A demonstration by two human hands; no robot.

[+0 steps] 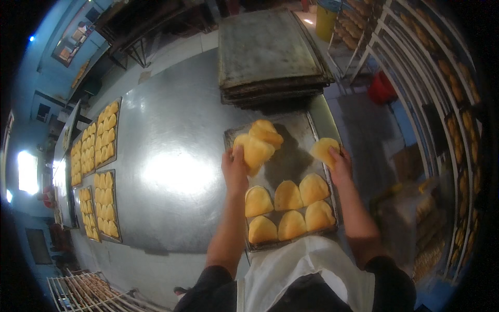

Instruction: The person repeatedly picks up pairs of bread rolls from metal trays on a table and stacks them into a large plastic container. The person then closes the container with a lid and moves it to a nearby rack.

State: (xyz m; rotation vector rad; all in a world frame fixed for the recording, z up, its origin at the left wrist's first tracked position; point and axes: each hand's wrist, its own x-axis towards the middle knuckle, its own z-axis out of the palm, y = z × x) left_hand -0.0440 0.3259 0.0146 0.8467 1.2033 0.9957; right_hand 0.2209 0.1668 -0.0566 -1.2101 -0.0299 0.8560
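My left hand (235,165) grips a few overlapping yellow dough pieces (255,150) above the left side of a dark metal baking tray (290,173). One more yellow folded dough piece (323,151) is held in my right hand (340,163), over the tray's right edge. On the near half of the tray lie two rows of rounded yellow dough pieces (288,195). The far half shows bare metal with a dark shadow on it.
A stack of metal baking trays (269,50) stands beyond my tray on the steel table (167,117). Filled trays (107,134) lie at the table's far left. Bread racks (419,78) rise at right, near a red bucket (382,89). A wire rack (89,292) is at lower left.
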